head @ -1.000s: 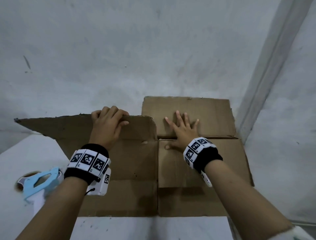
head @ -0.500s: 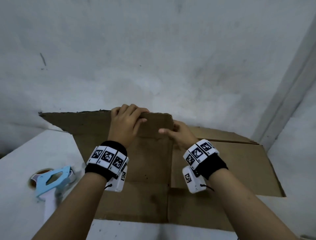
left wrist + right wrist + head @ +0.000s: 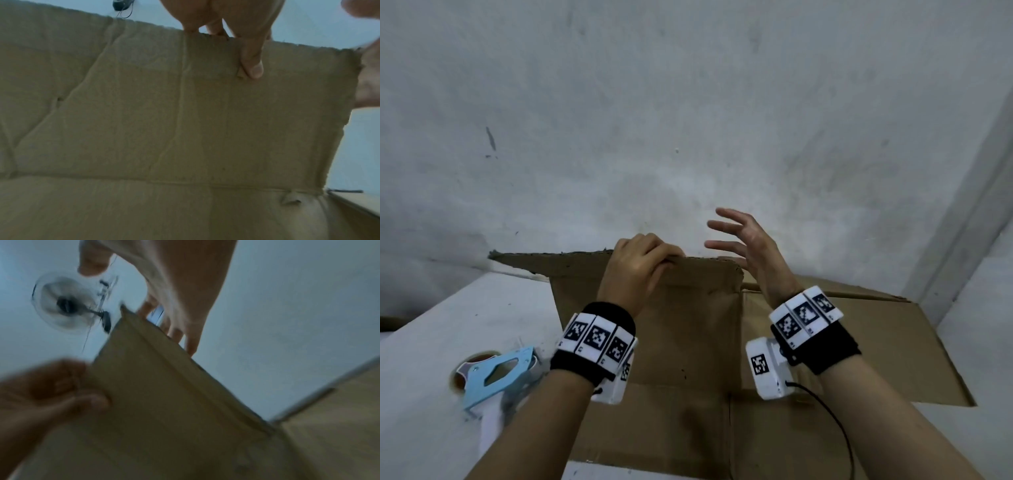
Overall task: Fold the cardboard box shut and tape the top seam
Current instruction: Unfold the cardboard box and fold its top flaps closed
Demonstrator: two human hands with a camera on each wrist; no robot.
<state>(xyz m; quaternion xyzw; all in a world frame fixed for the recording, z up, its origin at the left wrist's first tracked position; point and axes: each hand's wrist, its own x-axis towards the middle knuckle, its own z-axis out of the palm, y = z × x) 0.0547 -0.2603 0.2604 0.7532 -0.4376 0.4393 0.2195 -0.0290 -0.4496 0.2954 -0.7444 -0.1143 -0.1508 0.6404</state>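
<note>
A brown cardboard box (image 3: 859,342) lies flattened on a white table (image 3: 448,342). Its left flap (image 3: 688,308) stands raised. My left hand (image 3: 654,260) grips that flap's top edge, fingers curled over the far side. In the left wrist view the thumb (image 3: 252,65) presses the flap's (image 3: 185,113) near face. My right hand (image 3: 722,236) hovers by the flap's right top corner, fingers spread, holding nothing. The blurred right wrist view shows its fingers (image 3: 191,340) just past the flap's (image 3: 164,386) edge. A blue tape dispenser (image 3: 493,373) lies at the left.
A grey-white wall (image 3: 688,120) rises close behind the box, with a corner post (image 3: 969,222) at the right. A ceiling fan (image 3: 61,303) shows overhead in the right wrist view. The right part of the box lies flat toward the table's right edge.
My left hand has pulled the left flap up from lying low to standing. My right hand left the flat cardboard, passed behind the flap and now hangs in the air, fingers spread.
</note>
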